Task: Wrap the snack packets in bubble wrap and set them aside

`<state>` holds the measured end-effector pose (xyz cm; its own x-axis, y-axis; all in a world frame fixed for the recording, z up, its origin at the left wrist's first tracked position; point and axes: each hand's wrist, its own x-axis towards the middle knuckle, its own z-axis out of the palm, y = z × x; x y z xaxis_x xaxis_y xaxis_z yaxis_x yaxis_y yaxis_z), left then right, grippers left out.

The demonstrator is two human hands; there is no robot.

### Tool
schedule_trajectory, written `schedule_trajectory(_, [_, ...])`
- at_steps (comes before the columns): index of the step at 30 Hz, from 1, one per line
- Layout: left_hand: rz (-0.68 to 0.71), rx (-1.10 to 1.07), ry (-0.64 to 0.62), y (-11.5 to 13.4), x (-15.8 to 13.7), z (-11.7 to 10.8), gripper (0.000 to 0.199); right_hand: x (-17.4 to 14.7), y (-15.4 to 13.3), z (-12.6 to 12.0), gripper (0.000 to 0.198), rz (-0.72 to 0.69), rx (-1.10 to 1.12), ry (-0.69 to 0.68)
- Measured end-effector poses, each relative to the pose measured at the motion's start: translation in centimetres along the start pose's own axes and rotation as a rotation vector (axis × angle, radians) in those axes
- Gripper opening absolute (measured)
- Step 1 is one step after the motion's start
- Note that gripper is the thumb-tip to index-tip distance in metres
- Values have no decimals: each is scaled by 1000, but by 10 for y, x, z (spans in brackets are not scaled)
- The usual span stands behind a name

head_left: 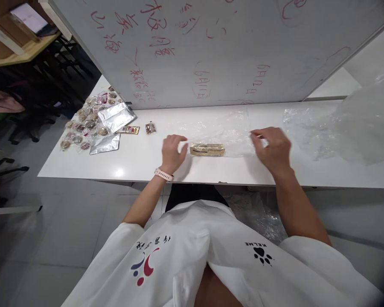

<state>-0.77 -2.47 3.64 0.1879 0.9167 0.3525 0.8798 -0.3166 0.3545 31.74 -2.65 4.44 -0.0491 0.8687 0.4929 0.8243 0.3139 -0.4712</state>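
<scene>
A clear plastic bag [237, 132] lies flat on the white table, with a slim gold-coloured packet [207, 149] in or under its near left part; which of the two I cannot tell. My right hand [272, 147] pinches the right edge of the bag between thumb and fingers. Just left of the gold packet is my left hand [173, 152], fingers curved and thumb apart from the forefinger, nothing visible between them. A pale pink band circles the left wrist.
Small wrapped items [89, 121], silver pouches [117, 117] and a gold sachet [129, 130] cover the table's left end. Near them lies a small clear packet [150, 128]. A whiteboard [195, 55] stands along the back. Crumpled clear plastic [348, 128] spreads on the right.
</scene>
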Motion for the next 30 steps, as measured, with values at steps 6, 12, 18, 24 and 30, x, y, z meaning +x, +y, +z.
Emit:
schedule_trajectory(6, [248, 63, -300, 22, -8, 28, 36, -24, -34, 59, 38, -231, 65, -378])
schedule_trajectory(12, [44, -47, -414, 1, -4, 34, 16, -28, -16, 77, 33, -124, 209, -441])
schedule_trajectory(18, [-276, -236, -379, -1, 19, 44, 25, -4, -19, 86, 35, 215, 295, -493])
schedule_trajectory(24, [-141, 21, -213, 10, 26, 55, 16, 2, -25, 98, 24, 174, 100, -258])
schedule_trajectory(30, [299, 21, -317, 6, 9, 54, 25, -13, -7, 103, 38, -154, 163, -300])
